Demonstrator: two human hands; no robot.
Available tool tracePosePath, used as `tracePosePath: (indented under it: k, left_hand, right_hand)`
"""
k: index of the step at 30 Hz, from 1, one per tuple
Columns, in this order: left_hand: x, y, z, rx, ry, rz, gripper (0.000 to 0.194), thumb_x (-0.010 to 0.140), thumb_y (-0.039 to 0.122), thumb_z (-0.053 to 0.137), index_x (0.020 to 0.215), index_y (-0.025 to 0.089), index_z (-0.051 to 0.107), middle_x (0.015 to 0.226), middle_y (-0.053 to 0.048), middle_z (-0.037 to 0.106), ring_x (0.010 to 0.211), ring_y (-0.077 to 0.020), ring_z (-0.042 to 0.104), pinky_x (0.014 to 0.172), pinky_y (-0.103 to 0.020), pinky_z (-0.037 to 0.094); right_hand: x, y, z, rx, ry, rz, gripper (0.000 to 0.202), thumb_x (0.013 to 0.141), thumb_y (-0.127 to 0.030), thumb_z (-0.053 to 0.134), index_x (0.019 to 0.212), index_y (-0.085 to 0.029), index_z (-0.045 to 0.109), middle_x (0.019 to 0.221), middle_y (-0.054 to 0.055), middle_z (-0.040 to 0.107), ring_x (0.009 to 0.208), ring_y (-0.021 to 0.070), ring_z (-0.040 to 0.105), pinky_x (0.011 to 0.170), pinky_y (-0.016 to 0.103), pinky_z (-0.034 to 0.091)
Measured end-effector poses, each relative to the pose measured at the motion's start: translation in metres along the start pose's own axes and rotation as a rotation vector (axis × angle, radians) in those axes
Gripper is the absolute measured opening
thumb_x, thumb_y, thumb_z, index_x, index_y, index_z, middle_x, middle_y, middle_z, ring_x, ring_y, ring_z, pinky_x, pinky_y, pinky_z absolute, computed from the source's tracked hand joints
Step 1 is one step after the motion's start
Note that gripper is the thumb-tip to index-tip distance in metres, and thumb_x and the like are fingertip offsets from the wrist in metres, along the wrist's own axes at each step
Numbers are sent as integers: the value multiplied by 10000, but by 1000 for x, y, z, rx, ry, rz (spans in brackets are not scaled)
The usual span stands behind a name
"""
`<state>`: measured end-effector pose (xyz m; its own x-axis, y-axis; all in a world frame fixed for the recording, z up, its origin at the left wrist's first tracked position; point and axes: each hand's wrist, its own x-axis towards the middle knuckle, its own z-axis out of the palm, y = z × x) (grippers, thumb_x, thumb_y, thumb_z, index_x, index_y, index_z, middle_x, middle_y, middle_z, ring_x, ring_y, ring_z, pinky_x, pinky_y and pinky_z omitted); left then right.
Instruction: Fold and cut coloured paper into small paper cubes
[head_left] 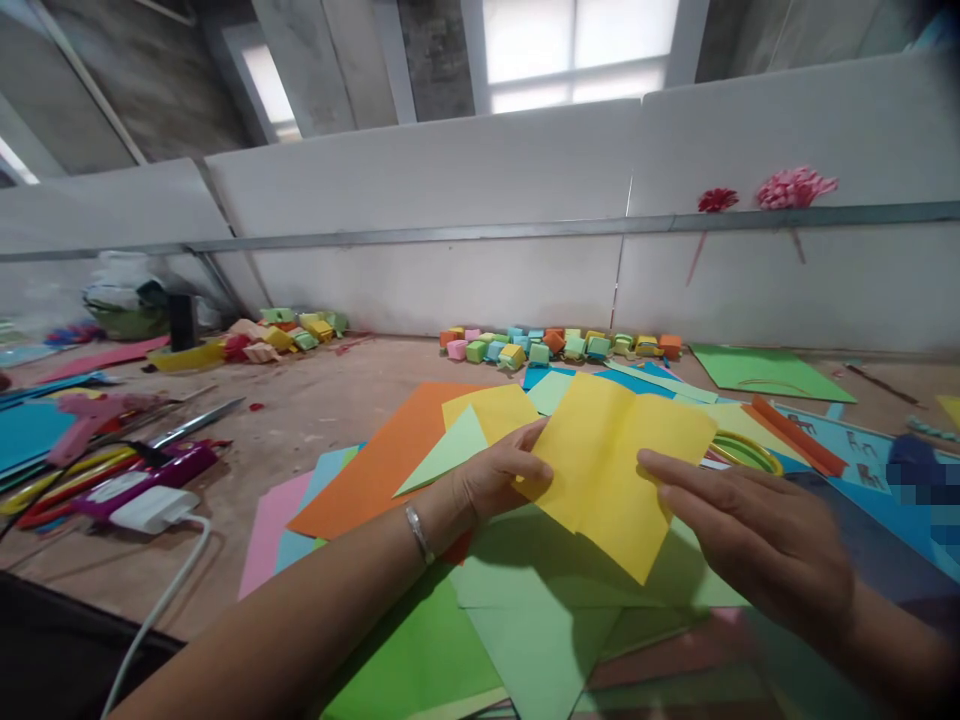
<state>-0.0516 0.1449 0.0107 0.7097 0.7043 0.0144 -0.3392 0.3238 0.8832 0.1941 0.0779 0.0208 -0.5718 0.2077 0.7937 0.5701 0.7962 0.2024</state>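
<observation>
A yellow sheet of paper [607,450] with a crease down its middle is held up before me, tilted, above a pile of coloured sheets. My left hand [506,475] pinches its left edge, thumb in front. On the right edge, my right hand [757,530] grips with its straight fingers over the front; its thumb is hidden. Beneath both hands lie pale green sheets [540,620] and a brighter green sheet [420,650]. An orange sheet [405,440] and another yellow sheet [491,410] are spread behind my left hand.
Small coloured paper cubes [538,353] line the wall, with more paper pieces [300,330] farther left. At left are a pink glue gun [82,420], scissors [199,420], a purple power strip [169,470] and a white plug [154,510] with its cable. Paper flowers [795,188] stand on the wall rail.
</observation>
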Motion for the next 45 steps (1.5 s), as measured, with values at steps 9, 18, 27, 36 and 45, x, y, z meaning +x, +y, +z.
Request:
tracePosePath:
  k: [9,18,27,36,45]
  left_hand:
    - [10,-4,-4,135,329,-7,433,526,381,907,824,124,724,814,-88,730,695,-167,660,668,-265,519]
    - [12,-6,-7,203,485,122,394,527,249,851,864,124,688,861,-94,722,756,-210,676,689,-307,529]
    - [14,-4,-11,299,571,182,261,573,207,793,705,159,573,666,-15,645,571,-118,593,556,-237,474]
    - [19,-8,-16,584,508,283,168,521,108,638,677,165,616,631,34,577,588,-100,518,558,-206,397]
    - [9,-10,-5,695,444,347,282,806,372,570,987,186,681,922,-38,658,815,-171,596,716,-267,481]
  right_hand:
    - [-8,18,17,138,27,-39,278,960,-174,465,1190,-241,605,1096,113,704,988,211,657,865,393,542]
    - [-4,35,20,192,3,123,185,917,-193,556,1069,-240,651,938,86,717,876,198,688,809,332,556]
    - [-11,37,26,255,-20,161,122,905,-178,572,975,-234,655,855,42,734,786,176,693,756,315,537]
    - [-16,43,39,361,-34,780,205,821,-431,657,798,-257,764,1326,91,553,1141,280,580,857,384,533]
    - [-8,30,37,304,-38,910,341,798,-385,611,524,-212,503,578,-1,543,557,147,521,534,265,428]
